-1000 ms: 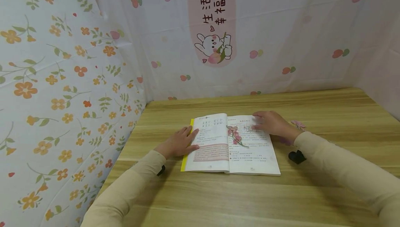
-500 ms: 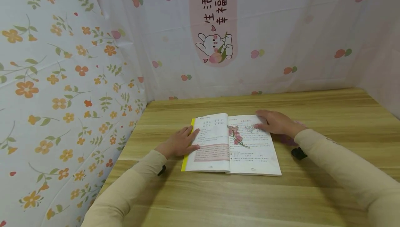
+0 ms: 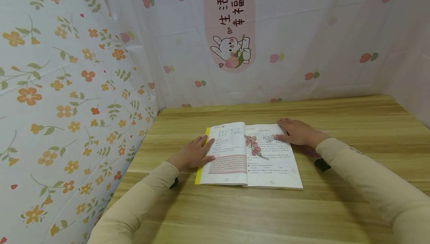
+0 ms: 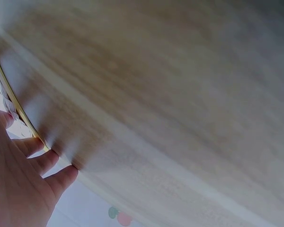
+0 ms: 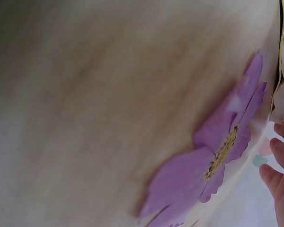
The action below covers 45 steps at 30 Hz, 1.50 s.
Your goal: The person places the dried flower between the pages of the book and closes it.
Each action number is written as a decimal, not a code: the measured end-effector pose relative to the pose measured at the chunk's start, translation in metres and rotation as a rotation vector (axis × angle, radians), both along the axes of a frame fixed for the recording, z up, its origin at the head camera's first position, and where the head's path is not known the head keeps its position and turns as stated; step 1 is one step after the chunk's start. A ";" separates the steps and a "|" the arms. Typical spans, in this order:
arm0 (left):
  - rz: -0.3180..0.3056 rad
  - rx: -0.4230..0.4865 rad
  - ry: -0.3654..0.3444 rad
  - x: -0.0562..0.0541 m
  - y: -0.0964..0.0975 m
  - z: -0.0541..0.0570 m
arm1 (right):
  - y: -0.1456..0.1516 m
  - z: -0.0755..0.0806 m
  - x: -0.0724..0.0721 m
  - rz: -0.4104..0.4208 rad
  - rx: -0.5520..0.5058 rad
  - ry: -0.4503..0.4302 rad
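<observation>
An open book (image 3: 273, 178) with a yellow cover edge lies on the wooden table. Across its right page, close to the fold, is a flat pink flower sprig (image 3: 254, 147) with a green stem. My left hand (image 3: 191, 153) rests at the left page's outer edge, fingers spread and thumb on the paper. At the right page's upper outer corner my right hand (image 3: 299, 132) lies with its fingers extended over the edge. A purple flower (image 5: 184, 177) with a yellow centre lies on the table beside the book, mostly hidden under my right wrist in the head view.
The wood-grain table (image 3: 262, 218) extends around the book on all sides. Behind it hangs a white printed cloth (image 3: 302, 42), and a flowered cloth (image 3: 60, 124) closes off the left side. A dark object (image 3: 322, 165) shows under my right wrist.
My right hand has slid right across the page toward its outer corner, uncovering more of the printed picture. The left hand, book and pink sprig have hardly moved.
</observation>
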State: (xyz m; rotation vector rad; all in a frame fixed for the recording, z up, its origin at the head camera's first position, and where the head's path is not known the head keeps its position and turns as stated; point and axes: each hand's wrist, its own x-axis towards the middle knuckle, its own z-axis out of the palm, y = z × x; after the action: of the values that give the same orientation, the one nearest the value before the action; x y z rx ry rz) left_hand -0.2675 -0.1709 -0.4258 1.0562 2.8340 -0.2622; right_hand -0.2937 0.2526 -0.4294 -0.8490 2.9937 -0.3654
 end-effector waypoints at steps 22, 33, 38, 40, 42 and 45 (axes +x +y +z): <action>-0.004 0.007 -0.002 -0.002 -0.001 -0.003 | -0.016 0.027 0.009 -0.209 -0.429 -0.209; -0.006 0.008 0.000 0.000 0.000 -0.001 | -0.012 0.040 0.016 -0.258 -0.829 -0.562; -0.009 0.003 0.007 0.000 0.000 -0.001 | -0.017 0.046 0.021 -0.253 -0.941 -0.638; -0.006 -0.001 0.003 -0.001 0.000 -0.001 | -0.023 0.048 0.024 -0.243 -1.005 -0.663; -0.005 0.007 -0.001 -0.001 0.000 0.000 | -0.029 0.049 0.027 -0.215 -1.078 -0.700; -0.007 0.006 -0.009 0.000 0.000 0.000 | -0.039 0.050 0.034 -0.154 -1.137 -0.757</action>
State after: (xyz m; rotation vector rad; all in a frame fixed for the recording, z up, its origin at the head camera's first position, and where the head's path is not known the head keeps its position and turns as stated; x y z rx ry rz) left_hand -0.2678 -0.1709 -0.4257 1.0661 2.8251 -0.2482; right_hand -0.2599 0.2135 -0.3791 -0.2896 1.9580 -1.9328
